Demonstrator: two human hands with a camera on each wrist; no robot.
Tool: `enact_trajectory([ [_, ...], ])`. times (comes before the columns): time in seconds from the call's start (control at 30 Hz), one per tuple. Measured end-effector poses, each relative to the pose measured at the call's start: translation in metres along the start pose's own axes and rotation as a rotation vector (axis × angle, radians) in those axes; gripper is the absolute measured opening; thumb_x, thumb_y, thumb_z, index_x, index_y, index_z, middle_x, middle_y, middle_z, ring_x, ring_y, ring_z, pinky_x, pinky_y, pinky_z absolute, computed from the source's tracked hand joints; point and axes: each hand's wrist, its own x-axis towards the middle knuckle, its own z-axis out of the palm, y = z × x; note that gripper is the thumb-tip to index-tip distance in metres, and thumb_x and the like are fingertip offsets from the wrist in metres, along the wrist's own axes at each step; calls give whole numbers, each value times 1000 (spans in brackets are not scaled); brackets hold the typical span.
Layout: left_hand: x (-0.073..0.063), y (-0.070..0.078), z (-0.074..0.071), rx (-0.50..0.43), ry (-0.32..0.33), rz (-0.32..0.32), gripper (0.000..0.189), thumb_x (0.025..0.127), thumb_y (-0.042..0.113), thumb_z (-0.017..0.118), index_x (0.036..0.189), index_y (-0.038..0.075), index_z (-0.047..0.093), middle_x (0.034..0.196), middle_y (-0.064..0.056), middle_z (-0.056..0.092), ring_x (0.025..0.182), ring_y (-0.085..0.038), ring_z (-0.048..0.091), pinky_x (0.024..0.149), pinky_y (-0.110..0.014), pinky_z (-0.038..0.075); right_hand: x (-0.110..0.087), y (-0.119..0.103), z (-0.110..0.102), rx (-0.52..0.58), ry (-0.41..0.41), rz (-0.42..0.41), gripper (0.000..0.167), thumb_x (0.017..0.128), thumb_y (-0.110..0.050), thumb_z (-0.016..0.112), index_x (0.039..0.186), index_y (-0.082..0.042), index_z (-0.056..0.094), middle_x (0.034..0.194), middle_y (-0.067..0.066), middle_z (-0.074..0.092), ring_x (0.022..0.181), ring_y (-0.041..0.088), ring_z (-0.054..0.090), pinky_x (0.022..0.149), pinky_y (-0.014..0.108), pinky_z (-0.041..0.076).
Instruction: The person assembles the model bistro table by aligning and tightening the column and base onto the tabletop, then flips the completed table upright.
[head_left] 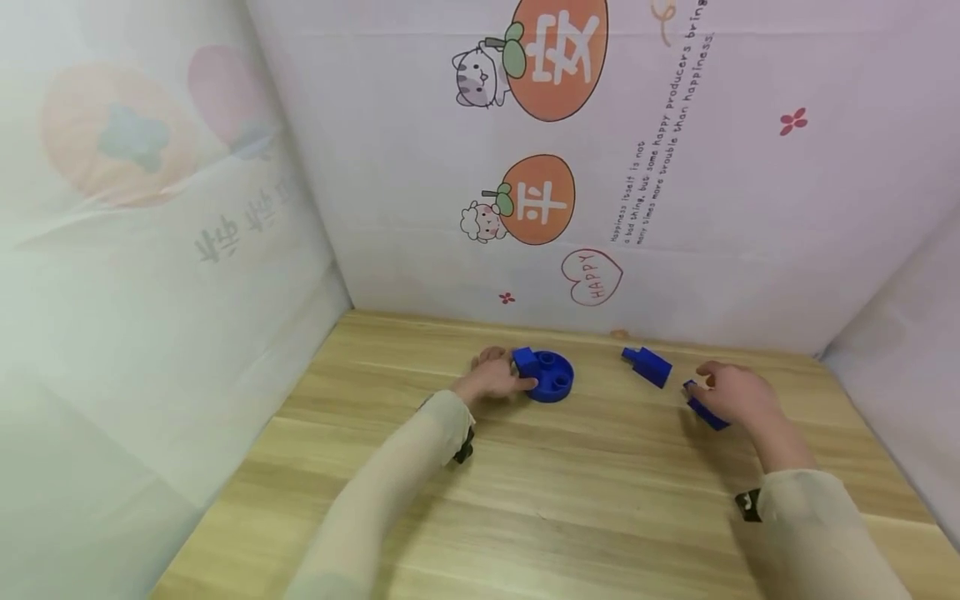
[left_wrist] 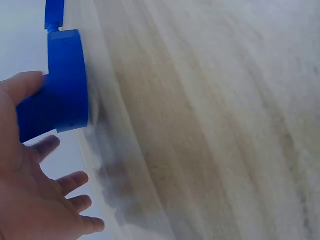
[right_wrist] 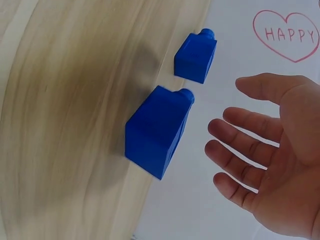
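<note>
A round blue base (head_left: 551, 392) with raised round sockets lies near the back of the table. At its left side stands a blue block (head_left: 526, 360), seen also in the left wrist view as a blue block (left_wrist: 37, 114). My left hand (head_left: 495, 375) is beside it, thumb against the blue plastic, the other fingers spread apart. Over a second block with a knob (head_left: 708, 410) hovers my right hand (head_left: 738, 396), its fingers loosely bent and apart from that block (right_wrist: 152, 132) in the right wrist view. Another knobbed block (head_left: 651, 367) lies between base and right hand.
The wooden table (head_left: 570, 508) meets a white printed cloth wall (head_left: 420, 250) just behind the pieces. More cloth walls enclose the left (head_left: 112, 333) and right (head_left: 907, 350) sides. Dark wrist straps show below both hands.
</note>
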Motion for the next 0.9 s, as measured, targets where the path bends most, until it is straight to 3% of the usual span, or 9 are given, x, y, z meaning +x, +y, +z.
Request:
enact_trajectory([
  [0.17,2,0,6,10,-21,15,95,91,68,55,161,16,18,164,-16,25,154,-36,15,123,-54,17,-6,13,1,-19,-21,26,59,95,-37,59,132,9,53,116,32,65,101,49,63,76,58,52],
  [0.3,1,-1,4,-27,-20,19,91,92,60,60,158,6,27,163,-17,29,154,-35,17,124,-54,16,-9,19,3,-31,-63,56,66,95,-42,61,134,10,51,121,34,63,106,53,60,80,60,51],
  [0.57,2,-6,3,-146,-20,48,92,89,54,67,157,5,28,161,-17,32,154,-37,17,124,-55,14,-15,24,5,-13,-129,108,79,89,-49,66,135,13,48,125,39,57,110,59,55,84,64,49],
  [0.77,5,-7,3,-148,17,58,85,88,49,71,151,2,38,156,-18,39,149,-38,26,124,-54,17,-16,25,4,14,-165,129,79,86,-48,70,134,11,50,123,37,59,107,56,58,82,63,49],
  [0.9,4,-7,3,-158,15,58,88,86,52,73,150,2,39,156,-17,40,149,-39,26,123,-54,18,-18,25,3,20,-174,145,68,83,-44,73,121,9,58,109,30,66,94,45,63,75,58,51],
])
